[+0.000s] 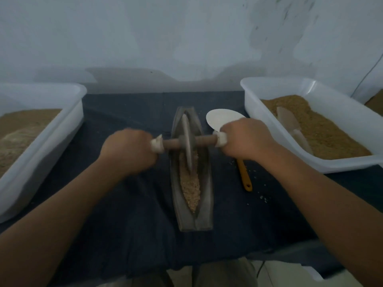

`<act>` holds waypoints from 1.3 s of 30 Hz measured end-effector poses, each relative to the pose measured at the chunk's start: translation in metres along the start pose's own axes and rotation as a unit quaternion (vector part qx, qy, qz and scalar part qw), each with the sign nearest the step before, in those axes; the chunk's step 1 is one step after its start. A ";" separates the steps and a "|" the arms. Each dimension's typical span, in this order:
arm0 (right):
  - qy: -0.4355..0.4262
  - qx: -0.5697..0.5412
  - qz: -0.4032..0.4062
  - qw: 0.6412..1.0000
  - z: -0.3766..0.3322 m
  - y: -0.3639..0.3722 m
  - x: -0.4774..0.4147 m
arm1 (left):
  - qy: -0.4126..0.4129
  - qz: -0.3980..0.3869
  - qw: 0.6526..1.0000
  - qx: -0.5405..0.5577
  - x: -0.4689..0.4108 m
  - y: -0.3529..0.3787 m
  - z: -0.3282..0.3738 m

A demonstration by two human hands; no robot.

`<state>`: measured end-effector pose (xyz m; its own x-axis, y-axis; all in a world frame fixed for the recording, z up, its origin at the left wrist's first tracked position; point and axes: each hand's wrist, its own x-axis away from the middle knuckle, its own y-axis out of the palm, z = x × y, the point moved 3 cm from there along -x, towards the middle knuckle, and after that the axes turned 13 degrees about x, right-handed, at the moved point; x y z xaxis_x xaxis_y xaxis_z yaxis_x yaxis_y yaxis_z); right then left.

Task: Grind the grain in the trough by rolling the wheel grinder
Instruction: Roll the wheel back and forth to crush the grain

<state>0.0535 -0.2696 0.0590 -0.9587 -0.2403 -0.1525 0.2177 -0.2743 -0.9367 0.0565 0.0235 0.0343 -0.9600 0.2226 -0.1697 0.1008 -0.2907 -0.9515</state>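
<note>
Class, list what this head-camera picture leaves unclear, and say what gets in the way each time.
Head view only.
Handle ends of the wheel grinder: wrapped inside the left hand and right hand.
Middle of the spatula: behind the right hand.
Left tub: cut off by the left edge.
Scoop in the right tub: blurred, partly buried.

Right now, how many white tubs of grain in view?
2 for certain: the left tub left of the trough, the right tub right of it. A grain-filled sliver at the far right edge may be a third, mostly out of frame.
</note>
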 end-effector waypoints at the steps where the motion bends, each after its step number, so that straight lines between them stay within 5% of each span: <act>1: 0.020 0.007 -0.004 1.000 0.001 0.001 -0.016 | -0.013 0.011 1.000 -0.008 -0.018 -0.002 0.002; 6: 0.050 0.028 -0.011 0.998 0.003 0.001 -0.042 | -0.033 -0.008 0.999 -0.016 -0.050 -0.007 0.007; 9: -0.006 -0.005 -0.063 0.998 0.002 -0.001 -0.004 | 0.015 -0.059 0.998 -0.005 -0.013 -0.003 0.001; 13: -0.058 -0.027 -0.080 0.995 0.003 -0.006 0.040 | 0.057 -0.032 0.998 0.021 0.039 0.002 -0.012; 23: 0.033 0.041 -0.032 0.998 0.007 0.003 -0.051 | -0.049 0.002 0.999 0.013 -0.048 0.001 0.004; 30: -0.053 -0.133 -0.246 0.959 0.008 -0.002 0.038 | 0.097 0.003 0.994 -0.051 0.029 -0.010 0.002; 37: 0.040 0.017 -0.018 0.999 0.005 0.010 -0.028 | -0.020 -0.005 1.000 -0.019 -0.041 -0.005 0.002; 39: 0.059 0.038 -0.012 0.997 0.005 0.012 -0.045 | -0.027 -0.016 0.999 -0.026 -0.060 -0.009 0.006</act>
<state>0.1000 -0.2663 0.0561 -0.9777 -0.1226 -0.1702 0.2031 -0.3503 -0.9143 0.1113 0.0074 0.0549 -0.9754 0.1806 -0.1268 0.0825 -0.2346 -0.9686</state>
